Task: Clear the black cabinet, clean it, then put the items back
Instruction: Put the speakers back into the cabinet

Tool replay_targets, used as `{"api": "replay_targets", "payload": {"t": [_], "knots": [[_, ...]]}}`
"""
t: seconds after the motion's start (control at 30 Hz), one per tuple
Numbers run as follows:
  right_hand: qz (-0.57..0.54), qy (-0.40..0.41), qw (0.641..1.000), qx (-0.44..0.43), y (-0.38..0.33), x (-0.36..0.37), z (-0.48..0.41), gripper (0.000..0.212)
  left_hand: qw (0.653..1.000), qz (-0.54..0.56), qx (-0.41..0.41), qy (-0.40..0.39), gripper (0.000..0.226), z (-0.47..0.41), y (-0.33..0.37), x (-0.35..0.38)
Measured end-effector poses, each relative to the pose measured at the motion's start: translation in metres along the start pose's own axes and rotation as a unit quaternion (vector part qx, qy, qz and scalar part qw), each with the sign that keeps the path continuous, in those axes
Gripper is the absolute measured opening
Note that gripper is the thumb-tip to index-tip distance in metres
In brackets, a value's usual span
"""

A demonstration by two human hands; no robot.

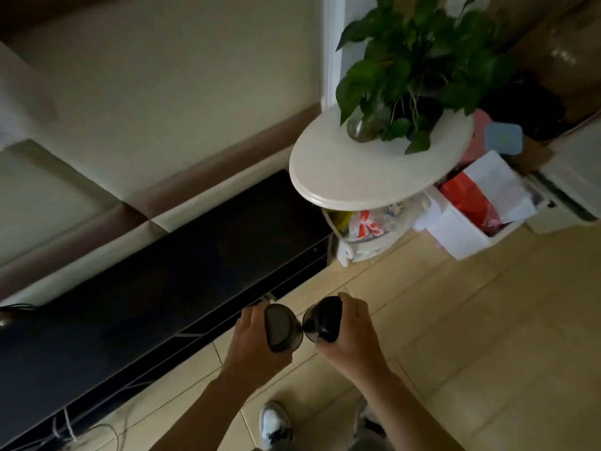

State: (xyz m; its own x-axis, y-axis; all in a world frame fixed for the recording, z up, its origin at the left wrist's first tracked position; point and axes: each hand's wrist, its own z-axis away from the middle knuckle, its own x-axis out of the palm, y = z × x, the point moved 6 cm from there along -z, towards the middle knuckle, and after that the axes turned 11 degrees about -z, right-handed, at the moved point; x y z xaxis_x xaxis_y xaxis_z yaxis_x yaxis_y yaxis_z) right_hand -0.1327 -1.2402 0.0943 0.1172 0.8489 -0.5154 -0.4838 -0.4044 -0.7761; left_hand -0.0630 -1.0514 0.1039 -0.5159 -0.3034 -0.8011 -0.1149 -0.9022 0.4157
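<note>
The long black cabinet point(182, 271) runs along the wall from the lower left to the middle, its top bare in this view. Just in front of its edge, over the tiled floor, my left hand point(252, 340) grips a dark rounded object point(280, 327). My right hand point(349, 327) grips a second dark rounded object point(322, 319). The two objects touch each other between my hands. What they are exactly is hard to tell in the dim light.
A white round side table point(367, 170) with a green potted plant point(413, 66) stands at the cabinet's right end. Bags and white boxes point(468, 219) crowd the floor beside it. Cables point(97, 428) trail at the lower left. My shoe point(274, 421) is on the tiles.
</note>
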Motion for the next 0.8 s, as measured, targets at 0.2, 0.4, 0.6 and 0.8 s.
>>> {"api": "replay_targets", "payload": {"t": [0.2,0.4,0.6,0.8], "knots": [[0.009,0.006,0.999,-0.045,0.131,0.097,-0.137,0.096,0.999,-0.012,-0.004,0.052,0.097,-0.14,-0.069,0.155],[0.058,-0.021,0.99,-0.124,0.235,0.187,-0.265,0.097,0.992,0.011,0.0,0.125,0.092,-0.263,-0.14,0.277],[0.138,-0.069,0.973,-0.17,0.27,0.219,-0.34,0.096,0.989,-0.014,0.024,0.146,0.093,-0.313,-0.168,0.334],[0.109,-0.024,0.985,-0.134,0.288,0.228,-0.353,0.093,0.984,0.028,-0.036,0.173,0.086,-0.332,-0.176,0.347]]}}
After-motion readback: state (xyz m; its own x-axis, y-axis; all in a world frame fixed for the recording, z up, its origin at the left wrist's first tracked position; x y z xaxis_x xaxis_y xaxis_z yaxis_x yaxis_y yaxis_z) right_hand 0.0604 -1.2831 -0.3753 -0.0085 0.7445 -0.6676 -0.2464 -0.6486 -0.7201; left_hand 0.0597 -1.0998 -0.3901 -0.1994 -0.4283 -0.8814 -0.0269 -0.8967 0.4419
